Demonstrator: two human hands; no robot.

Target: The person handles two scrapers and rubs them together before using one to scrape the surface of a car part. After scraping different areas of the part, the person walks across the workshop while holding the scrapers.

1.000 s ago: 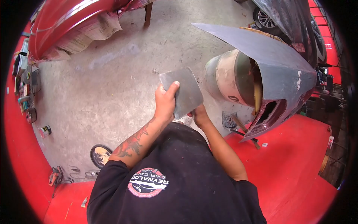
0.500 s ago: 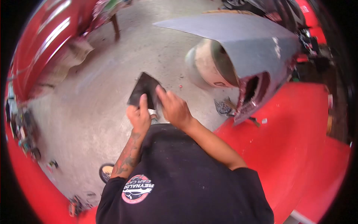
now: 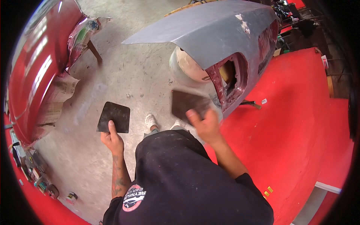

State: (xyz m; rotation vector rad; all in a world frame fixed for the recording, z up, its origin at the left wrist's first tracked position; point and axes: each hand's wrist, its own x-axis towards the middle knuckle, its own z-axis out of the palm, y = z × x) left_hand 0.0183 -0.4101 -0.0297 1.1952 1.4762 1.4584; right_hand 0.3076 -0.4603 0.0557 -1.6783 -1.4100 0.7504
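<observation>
My left hand (image 3: 112, 141) grips the lower edge of a dark sandpaper sheet (image 3: 113, 116), with the thumb lying on its face. To the right, my right hand (image 3: 208, 129) pinches a second dark sandpaper sheet (image 3: 184, 104), blurred by motion. The two sheets are apart, both held over the concrete floor in front of my body. Just beyond my right hand is a grey-primed car body panel (image 3: 213, 30) with a maroon-edged opening. A pale drum (image 3: 185, 69) stands under that panel, partly hidden by it.
A glossy red car panel (image 3: 35, 78) rises at the left, with brown paper (image 3: 62, 93) below it. Tools and cans (image 3: 39, 176) line the lower left wall. A brush-like tool (image 3: 249, 103) and small yellow pieces (image 3: 268, 191) lie against the red surface (image 3: 277, 138) at the right.
Earlier both hands were together on the dark sandpaper; now they have moved apart, each with a separate sheet. The view has shifted, bringing the grey panel further left.
</observation>
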